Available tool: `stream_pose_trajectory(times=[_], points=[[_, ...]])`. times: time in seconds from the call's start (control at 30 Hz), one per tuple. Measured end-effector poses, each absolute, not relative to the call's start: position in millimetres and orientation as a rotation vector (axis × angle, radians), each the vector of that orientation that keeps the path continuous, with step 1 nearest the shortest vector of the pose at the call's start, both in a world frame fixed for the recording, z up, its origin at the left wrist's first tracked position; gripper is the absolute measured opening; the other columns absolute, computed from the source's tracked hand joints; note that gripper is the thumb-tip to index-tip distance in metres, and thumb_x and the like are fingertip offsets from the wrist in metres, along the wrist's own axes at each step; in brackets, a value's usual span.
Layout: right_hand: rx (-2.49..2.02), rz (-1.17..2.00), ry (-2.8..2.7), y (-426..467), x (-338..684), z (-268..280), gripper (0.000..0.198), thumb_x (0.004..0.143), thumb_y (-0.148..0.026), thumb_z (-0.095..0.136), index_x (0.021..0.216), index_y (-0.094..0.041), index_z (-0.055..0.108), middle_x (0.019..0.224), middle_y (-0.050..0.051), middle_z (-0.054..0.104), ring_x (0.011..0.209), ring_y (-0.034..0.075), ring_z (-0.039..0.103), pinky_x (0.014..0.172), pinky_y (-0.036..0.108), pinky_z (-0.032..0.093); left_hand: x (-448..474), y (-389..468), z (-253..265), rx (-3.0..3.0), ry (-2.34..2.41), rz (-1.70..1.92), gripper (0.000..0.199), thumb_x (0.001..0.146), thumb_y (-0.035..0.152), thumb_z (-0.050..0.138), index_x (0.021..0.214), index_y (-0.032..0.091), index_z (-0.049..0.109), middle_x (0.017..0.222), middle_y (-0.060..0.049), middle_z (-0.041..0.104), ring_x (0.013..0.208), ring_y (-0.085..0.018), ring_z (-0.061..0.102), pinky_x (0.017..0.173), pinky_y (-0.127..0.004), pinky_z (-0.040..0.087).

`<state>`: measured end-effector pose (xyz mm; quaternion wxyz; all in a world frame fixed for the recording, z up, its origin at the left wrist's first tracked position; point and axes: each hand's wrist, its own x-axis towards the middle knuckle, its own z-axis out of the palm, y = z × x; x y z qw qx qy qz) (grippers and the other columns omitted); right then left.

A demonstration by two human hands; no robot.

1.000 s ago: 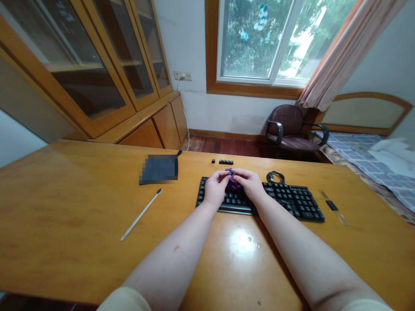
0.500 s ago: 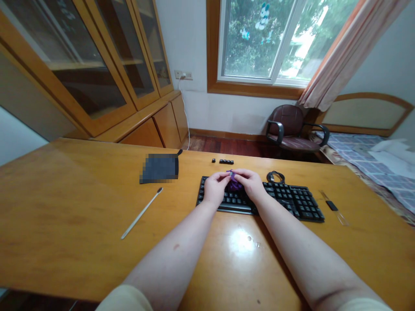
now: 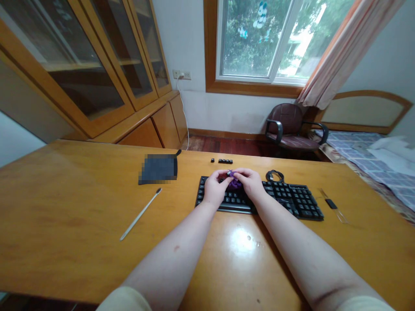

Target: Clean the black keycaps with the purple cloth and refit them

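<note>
A bunched purple cloth [image 3: 234,185] is pinched between my two hands, above the black keyboard [image 3: 293,201]. My left hand [image 3: 213,190] is closed on the cloth's left side, thumb and fingers together. From the right, my right hand [image 3: 253,183] grips the same cloth with thumb and fingertips. Beside my left fingers a dark red patch of the keyboard [image 3: 222,177] shows where keycaps are off. Behind the keyboard lie a short row of loose black keycaps [image 3: 225,161] and one single keycap [image 3: 212,160]. My hands cover part of the keys.
A dark pouch [image 3: 159,168] and a long white-handled brush [image 3: 141,214] lie on the left of the wooden table [image 3: 81,216]. A coiled cable [image 3: 275,176] sits behind the keyboard. To its right is a wire tool with a black grip [image 3: 330,203].
My fingers have shifted on the purple cloth, and the red patch beside my left fingers has come into sight. The view has moved slightly; both hands stay at the same spot over the keyboard.
</note>
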<state>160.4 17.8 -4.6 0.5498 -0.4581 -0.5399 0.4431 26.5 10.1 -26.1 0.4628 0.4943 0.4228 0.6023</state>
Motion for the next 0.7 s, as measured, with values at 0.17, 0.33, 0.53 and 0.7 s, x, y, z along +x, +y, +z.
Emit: stream_pose_trajectory(times=[0.17,0.33,0.53,0.7], points=[[-1.071,1.023,-1.241,18.2,161.0,-4.9,0.022,0.064,-0.037,0.071,0.079,-0.02,0.071,0.079,0.003,0.071,0.073,0.018,0.063,0.074,0.034,0.049,23.4,9.1,-21.7,1.305,1.036,1.477,0.026,0.076,0.026,0.061,0.1,0.018,0.066,0.101,-0.007,0.067,0.094,-0.018,0.061,0.091,-0.033,0.046],[-1.058,1.062,-1.256,18.9,159.4,-6.7,0.024,0.059,-0.036,0.074,0.077,-0.02,0.071,0.08,0.004,0.071,0.072,0.017,0.063,0.071,0.033,0.05,25.9,9.7,-22.6,1.208,0.977,1.46,0.031,0.078,0.024,0.058,0.109,0.017,0.058,0.101,-0.008,0.066,0.095,-0.017,0.062,0.087,-0.033,0.049],[-1.097,1.1,-1.187,20.1,159.0,-10.9,0.026,0.057,-0.035,0.075,0.076,-0.018,0.07,0.073,0.004,0.07,0.062,0.015,0.061,0.064,0.031,0.05,27.7,10.2,-25.1,1.215,0.936,1.493,0.027,0.072,0.022,0.066,0.097,0.015,0.058,0.091,-0.007,0.066,0.086,-0.016,0.063,0.083,-0.032,0.05],[-1.041,1.033,-1.245,20.9,161.5,-10.6,0.024,0.062,-0.035,0.073,0.081,-0.02,0.071,0.083,0.004,0.07,0.069,0.016,0.061,0.066,0.031,0.049,23.9,9.3,-22.9,1.376,1.043,1.516,0.024,0.073,0.023,0.064,0.096,0.018,0.067,0.103,-0.008,0.065,0.093,-0.017,0.061,0.088,-0.033,0.047]])
